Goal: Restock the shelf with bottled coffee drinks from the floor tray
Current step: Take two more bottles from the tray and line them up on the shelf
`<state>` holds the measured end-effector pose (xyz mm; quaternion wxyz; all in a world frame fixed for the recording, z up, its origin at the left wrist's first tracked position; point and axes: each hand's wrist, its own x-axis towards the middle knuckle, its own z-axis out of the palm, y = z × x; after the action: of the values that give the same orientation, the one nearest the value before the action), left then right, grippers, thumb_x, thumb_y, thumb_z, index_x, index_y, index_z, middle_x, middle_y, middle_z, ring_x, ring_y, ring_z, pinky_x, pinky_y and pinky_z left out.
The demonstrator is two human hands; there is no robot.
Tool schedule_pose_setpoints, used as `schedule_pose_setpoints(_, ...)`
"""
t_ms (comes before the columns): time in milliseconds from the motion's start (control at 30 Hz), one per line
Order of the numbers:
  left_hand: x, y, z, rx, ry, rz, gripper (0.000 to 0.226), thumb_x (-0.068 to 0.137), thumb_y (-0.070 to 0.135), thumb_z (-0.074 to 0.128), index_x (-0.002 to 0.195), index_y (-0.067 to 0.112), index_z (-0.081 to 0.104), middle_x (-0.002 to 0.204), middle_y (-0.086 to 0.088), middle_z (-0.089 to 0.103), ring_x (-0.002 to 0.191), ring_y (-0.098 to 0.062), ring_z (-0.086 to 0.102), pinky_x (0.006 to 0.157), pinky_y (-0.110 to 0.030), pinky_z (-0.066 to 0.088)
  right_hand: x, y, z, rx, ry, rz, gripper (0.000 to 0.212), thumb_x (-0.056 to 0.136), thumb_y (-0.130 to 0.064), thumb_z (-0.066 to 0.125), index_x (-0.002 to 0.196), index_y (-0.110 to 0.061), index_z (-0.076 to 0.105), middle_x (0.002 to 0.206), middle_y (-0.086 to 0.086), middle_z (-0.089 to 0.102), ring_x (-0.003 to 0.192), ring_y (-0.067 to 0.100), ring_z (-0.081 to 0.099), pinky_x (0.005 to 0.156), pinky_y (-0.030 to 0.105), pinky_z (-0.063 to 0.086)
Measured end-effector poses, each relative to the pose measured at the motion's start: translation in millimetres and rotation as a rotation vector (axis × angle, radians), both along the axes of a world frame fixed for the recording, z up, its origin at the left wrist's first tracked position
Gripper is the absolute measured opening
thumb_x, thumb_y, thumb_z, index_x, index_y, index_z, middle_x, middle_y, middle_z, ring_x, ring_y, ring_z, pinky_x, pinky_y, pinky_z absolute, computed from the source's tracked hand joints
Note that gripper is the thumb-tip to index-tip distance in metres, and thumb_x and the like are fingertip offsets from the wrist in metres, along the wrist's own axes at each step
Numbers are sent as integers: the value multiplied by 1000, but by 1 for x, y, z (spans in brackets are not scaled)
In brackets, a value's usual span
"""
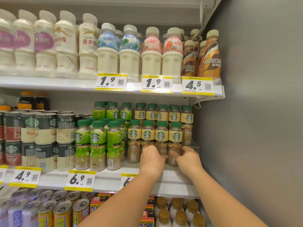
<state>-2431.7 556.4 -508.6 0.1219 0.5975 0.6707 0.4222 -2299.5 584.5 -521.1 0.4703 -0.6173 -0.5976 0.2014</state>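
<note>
Bottled coffee drinks with green caps and tan labels stand in rows at the right end of the middle shelf [114, 177]. In the front row, my left hand [151, 158] wraps the lower part of the second and third tan-label bottles [148, 136]. My right hand [186, 158] grips the base of the rightmost front bottle [175, 136]. All of these bottles stand upright on the shelf. The floor tray is out of view.
Green-label coffee bottles [96, 143] stand just left of the tan ones, with stacked coffee cans [44, 128] further left. The grey cabinet wall [246, 128] closes the right side. Milk drinks and Nescafe bottles [211, 56] fill the upper shelf; cans and bottles sit below.
</note>
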Motion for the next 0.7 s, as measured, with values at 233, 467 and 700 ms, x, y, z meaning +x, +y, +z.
schedule_pose_setpoints(233, -28, -29, -5, -22, 613, -27, 62, 93, 59, 50, 132, 11, 48, 133, -12, 50, 125, -32, 46, 100, -45, 43, -8, -41, 1, 62, -708, -185, 73, 91, -64, 36, 146, -17, 39, 147, 10, 47, 133, 31, 45, 109, 45, 39)
schedule_pose_setpoints(467, -60, -58, -31, -19, 743, -140, 81, 93, 71, 21, 154, 18, 26, 158, -14, 29, 147, -37, 20, 117, -60, 15, -22, -89, -29, 86, -837, -157, 74, 95, -62, 20, 155, -20, 24, 164, 8, 19, 152, 26, 11, 123, 45, 9)
schedule_pose_setpoints(700, -114, -99, -89, 208, 862, -238, 87, 88, 73, 10, 159, 21, 5, 166, -17, 0, 152, -38, 2, 118, -62, 9, -71, -155, -80, 134, -914, -215, 79, 92, -63, 19, 157, -18, 19, 166, 13, 10, 152, 30, 10, 122, 48, 10)
